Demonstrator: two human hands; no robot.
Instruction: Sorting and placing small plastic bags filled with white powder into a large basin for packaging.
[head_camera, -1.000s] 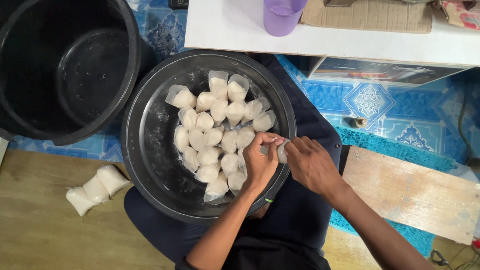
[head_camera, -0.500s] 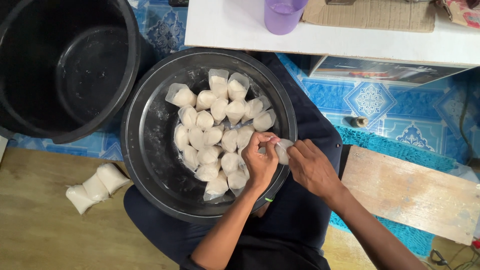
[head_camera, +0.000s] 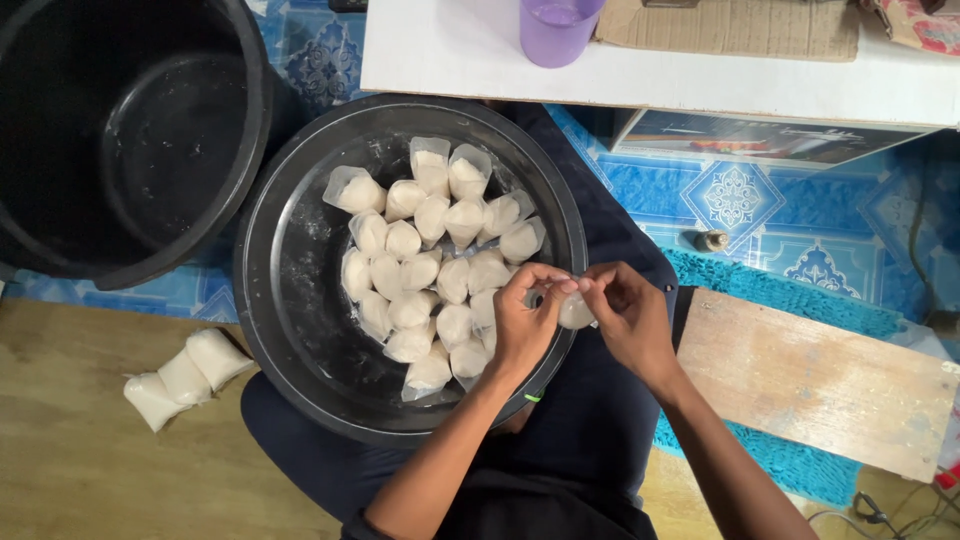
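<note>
A wide black basin rests on my lap and holds several small clear plastic pouches of white filling. At its right rim, my left hand and my right hand meet on one small pouch. Both hands pinch the pouch's top between fingertips, and the white bulb hangs below my right fingers. A green band sits on my left wrist.
A large black bucket stands at the upper left. Three white pouches lie on the wooden floor at left. A white low table with a purple cup and cardboard is ahead. A wooden board lies on blue matting at right.
My hands stay at the basin's right rim with the pouch; the fingertips have drawn closer together at its top. The pouches in the basin have not moved.
</note>
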